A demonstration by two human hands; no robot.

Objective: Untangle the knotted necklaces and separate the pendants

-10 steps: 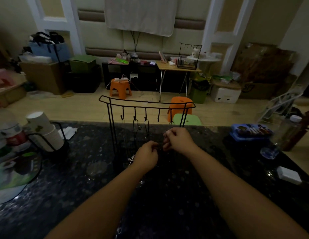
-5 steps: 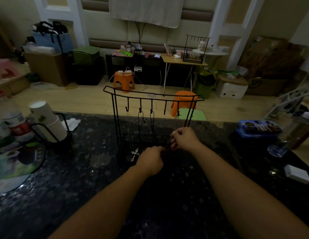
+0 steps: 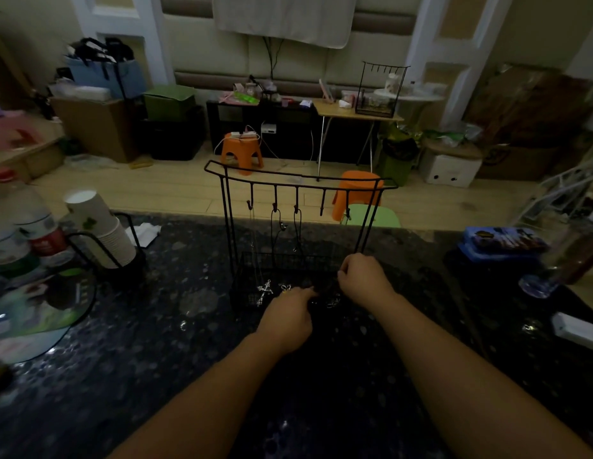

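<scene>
— Necklaces (image 3: 325, 294) are where?
— Bunched low at the rack (image 3: 298, 187), between both hands, above the dark surface (image 3: 189, 359).
— Grip?
— Left hand (image 3: 286, 321) and right hand (image 3: 363, 278) are curled; whether either pinches chain, I cannot tell.
— Step?
— Probably teasing the knot; next, ease strands apart gently.

Dark speckled table (image 3: 175, 376): wire jewelry stand (image 3: 298, 193), cup stack (image 3: 101, 226), blue box (image 3: 500, 245).

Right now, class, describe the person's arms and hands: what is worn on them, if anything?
Both forearms are bare as far as the frame shows: no sleeves, watch or bracelets. The left hand and right hand wear no gloves. No rings show, though the dim light hides much of the fingers.
</scene>
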